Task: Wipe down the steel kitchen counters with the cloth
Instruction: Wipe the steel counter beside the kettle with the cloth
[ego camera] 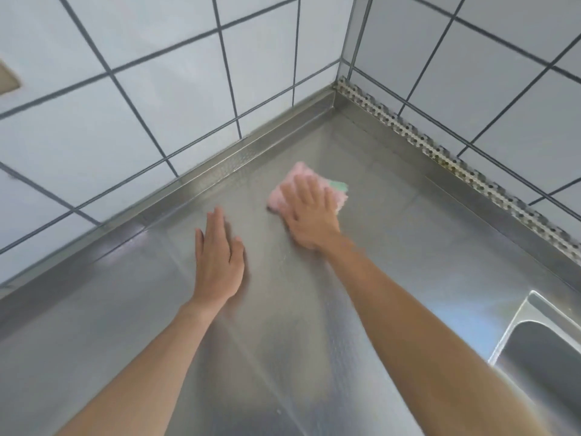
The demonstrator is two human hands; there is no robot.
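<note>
A pink cloth with a green patch at its right edge lies flat on the steel counter, toward the corner where two tiled walls meet. My right hand presses down on the cloth with straight, spread fingers, covering its near half. My left hand rests flat on the bare counter to the left of the cloth, fingers straight and together, touching nothing else.
White tiled walls with dark grout bound the counter at the back left and right. A perforated metal strip runs along the right wall's base. A steel sink basin is sunk into the counter at the right front.
</note>
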